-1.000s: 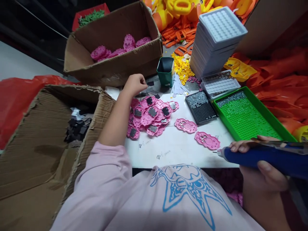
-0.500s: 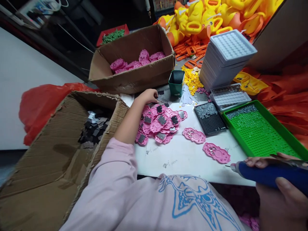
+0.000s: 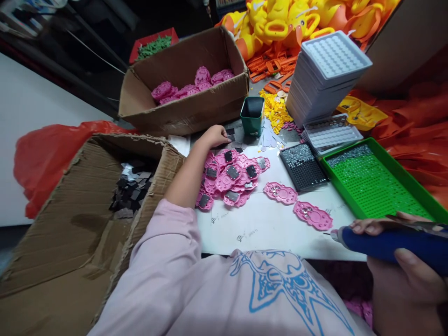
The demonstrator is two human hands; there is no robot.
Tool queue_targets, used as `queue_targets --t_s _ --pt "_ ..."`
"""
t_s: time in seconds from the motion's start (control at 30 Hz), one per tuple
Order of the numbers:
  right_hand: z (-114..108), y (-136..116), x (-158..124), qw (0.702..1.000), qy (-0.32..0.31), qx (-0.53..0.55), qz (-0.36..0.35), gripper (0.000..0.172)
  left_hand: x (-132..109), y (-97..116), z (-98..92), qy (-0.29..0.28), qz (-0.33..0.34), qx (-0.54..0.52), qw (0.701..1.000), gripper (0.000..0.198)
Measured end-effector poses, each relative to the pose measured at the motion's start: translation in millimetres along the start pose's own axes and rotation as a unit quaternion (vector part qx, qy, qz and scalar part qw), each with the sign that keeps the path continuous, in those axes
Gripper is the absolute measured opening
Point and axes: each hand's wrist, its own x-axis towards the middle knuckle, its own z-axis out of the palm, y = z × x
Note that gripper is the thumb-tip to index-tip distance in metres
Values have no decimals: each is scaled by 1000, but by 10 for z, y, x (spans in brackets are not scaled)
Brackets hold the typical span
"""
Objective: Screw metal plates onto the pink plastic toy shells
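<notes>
My left hand (image 3: 216, 136) reaches past the heap of pink plastic parts (image 3: 224, 181), its fingers pinched together among thin dark square pieces (image 3: 239, 145). Whether a piece is between the fingertips is hidden. Several pink parts in the heap carry dark or silvery squares. At the lower right my right hand (image 3: 409, 263) is wrapped round a blue electric screwdriver (image 3: 378, 243), whose thin bit points left. A metal tool (image 3: 418, 225) shows along the top of that hand; its kind is unclear. Two pink parts (image 3: 280, 192) with shiny metal bits lie separately on the white sheet (image 3: 259, 219).
A black tray (image 3: 304, 167) and a green tray (image 3: 388, 186) of small screws lie right. Behind stand a green cup (image 3: 252, 116), stacked white trays (image 3: 327, 74) and a cardboard box (image 3: 185, 112) of pink parts. Another cardboard box (image 3: 94, 224), with dark squares inside, stands left.
The view has shifted slightly, so most things sit a little further left and up. My left hand stays among the dark squares, and my right hand still grips the electric screwdriver.
</notes>
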Motion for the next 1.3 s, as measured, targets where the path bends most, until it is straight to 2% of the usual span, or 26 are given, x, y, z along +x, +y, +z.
queue_targets --t_s 0.07,0.13,0.2,0.23,0.3,0.37,0.47,0.53,0.63,0.8,1.03,1.2,1.3 --pt "11 -26 -34 1000 -4 1 -21 44 -84 122 -67 19 -4 -4 1000 16" --pt "16 -52 -69 999 -16 5 -33 41 -256 319 -132 62 7 -15 998 16" --pt "13 -71 -103 999 -27 12 -28 42 -529 582 -150 130 65 -49 988 15" --pt "9 -76 -117 999 -29 16 -28 42 -696 726 -127 136 105 -63 983 15" --pt "-2 -76 -134 999 -28 21 -30 44 -1051 1005 5 151 179 -66 970 15" --pt "-13 -64 -137 999 -21 22 -36 44 -1364 1218 243 151 245 -79 954 16" --pt "-28 -39 -125 998 -35 15 -48 43 -1633 1358 665 119 320 -99 935 19" --pt "-35 -33 -124 997 -50 4 -50 43 -1682 1360 874 124 335 -103 928 23" --pt "-34 -44 -138 998 -48 -7 -36 44 -1664 1331 1007 133 337 -94 927 20" --pt "-29 -60 -151 998 -45 21 -35 44 -1591 1321 1060 143 355 -90 919 12" --pt "-65 -46 -157 997 -53 25 -42 44 -1526 1333 1145 60 379 -75 921 11" --pt "-66 -43 -131 998 -50 20 -44 44 -1572 1384 1091 45 373 -51 926 13" --pt "-70 -34 -102 996 -69 22 -59 42 -1609 1380 1112 56 371 -46 926 16"
